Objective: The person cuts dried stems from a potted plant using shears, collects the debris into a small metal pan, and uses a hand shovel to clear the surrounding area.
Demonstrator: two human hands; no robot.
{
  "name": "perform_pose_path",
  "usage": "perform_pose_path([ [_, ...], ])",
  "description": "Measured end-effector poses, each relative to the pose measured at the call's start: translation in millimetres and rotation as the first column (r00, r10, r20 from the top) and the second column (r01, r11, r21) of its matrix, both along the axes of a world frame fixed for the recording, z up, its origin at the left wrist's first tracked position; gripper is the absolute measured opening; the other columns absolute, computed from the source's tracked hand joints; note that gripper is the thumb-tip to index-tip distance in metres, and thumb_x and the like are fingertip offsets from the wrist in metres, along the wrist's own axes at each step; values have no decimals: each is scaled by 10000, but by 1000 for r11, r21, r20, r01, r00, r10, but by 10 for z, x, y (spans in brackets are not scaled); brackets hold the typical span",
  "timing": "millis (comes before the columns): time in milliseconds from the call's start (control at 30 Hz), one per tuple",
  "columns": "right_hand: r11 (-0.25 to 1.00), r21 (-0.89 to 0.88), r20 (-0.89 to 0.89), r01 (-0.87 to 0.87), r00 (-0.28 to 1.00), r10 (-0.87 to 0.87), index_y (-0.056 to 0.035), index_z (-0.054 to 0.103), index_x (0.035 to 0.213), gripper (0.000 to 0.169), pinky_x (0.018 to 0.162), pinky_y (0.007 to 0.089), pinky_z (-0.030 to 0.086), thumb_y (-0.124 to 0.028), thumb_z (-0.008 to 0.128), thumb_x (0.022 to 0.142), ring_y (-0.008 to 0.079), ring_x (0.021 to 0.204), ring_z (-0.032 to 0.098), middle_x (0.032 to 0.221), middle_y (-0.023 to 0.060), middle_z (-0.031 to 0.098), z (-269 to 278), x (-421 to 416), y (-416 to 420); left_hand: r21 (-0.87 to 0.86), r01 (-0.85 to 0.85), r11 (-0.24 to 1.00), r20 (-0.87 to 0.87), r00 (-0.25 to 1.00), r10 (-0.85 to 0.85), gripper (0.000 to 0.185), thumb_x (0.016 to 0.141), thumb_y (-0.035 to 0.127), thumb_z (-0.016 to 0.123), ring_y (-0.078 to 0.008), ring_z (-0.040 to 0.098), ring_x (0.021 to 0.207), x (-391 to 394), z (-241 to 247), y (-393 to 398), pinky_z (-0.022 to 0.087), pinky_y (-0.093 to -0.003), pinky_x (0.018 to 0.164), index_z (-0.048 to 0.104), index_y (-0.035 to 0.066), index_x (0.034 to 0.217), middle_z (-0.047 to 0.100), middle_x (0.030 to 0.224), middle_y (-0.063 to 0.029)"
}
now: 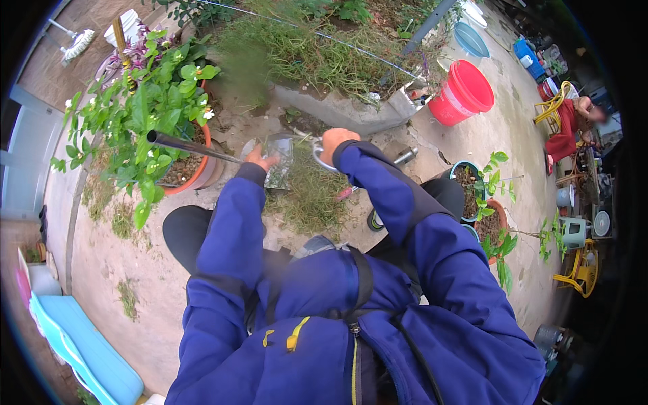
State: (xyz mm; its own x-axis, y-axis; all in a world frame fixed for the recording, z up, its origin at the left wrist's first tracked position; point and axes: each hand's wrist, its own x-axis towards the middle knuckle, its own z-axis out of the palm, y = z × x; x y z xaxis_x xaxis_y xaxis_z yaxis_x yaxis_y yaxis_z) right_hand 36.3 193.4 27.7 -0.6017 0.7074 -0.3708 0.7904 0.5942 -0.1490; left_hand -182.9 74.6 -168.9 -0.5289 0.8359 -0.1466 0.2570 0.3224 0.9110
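My left hand is at the lower end of a shiny metal tube, gripping what looks like a metal dustpan by its side. Loose grass lies on the pan and partly covers it. In my right hand is a tool with a curved metal handle; its working end is hard to make out in the grass. A heap of cut grass rests on the concrete between my knees. Close to my right forearm lies a short metal cylinder.
A concrete curb borders the weedy bed ahead. On the left stands a flowering potted plant; a red bucket and potted plants are to the right. A person sits by a yellow chair far right.
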Motion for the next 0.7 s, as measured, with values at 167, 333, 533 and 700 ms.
perform_pose_path([
  [167, 993, -68, 20, 93, 996, -92, -4, 669, 849, 349, 760, 399, 497, -325, 590, 737, 363, 840, 626, 868, 227, 636, -37, 652, 379, -434, 154, 888, -277, 915, -294, 896, 593, 370, 779, -409, 493, 1102, 503, 179, 90, 399, -401, 952, 383, 80, 1342, 492, 1200, -267],
  [333, 990, -54, -22, 128, 991, -129, 41, 612, 730, 337, 707, 439, 482, -296, 597, 715, 402, 759, 601, 738, 257, 597, -179, 1260, 594, -643, 313, 699, -346, 696, -629, 935, 577, 257, 816, -414, 316, 1256, 1238, 11, 77, 396, -492, 945, 320, 184, 1367, 240, 1398, -229],
  [533, 983, -4, -293, 183, 940, -177, 19, 566, 791, 212, 618, 456, 440, -161, 611, 689, 403, 682, 566, 714, 214, 579, -62, 1333, 777, -730, 457, 509, -311, 440, -842, 1041, 549, 207, 820, -412, 127, 1348, 1577, -812, 243, 379, -527, 933, 235, 245, 1409, 67, 1479, -177],
  [700, 950, -165, -389, 266, 867, -310, 36, 453, 750, 310, 557, 364, 379, -92, 656, 555, 347, 596, 446, 680, 182, 447, 160, 1234, 927, -754, 451, 478, -380, 294, -877, 709, 805, 116, 565, -410, 143, 1346, 1674, -1699, 401, 393, -560, 853, 252, 291, 1416, 51, 1503, -147],
])
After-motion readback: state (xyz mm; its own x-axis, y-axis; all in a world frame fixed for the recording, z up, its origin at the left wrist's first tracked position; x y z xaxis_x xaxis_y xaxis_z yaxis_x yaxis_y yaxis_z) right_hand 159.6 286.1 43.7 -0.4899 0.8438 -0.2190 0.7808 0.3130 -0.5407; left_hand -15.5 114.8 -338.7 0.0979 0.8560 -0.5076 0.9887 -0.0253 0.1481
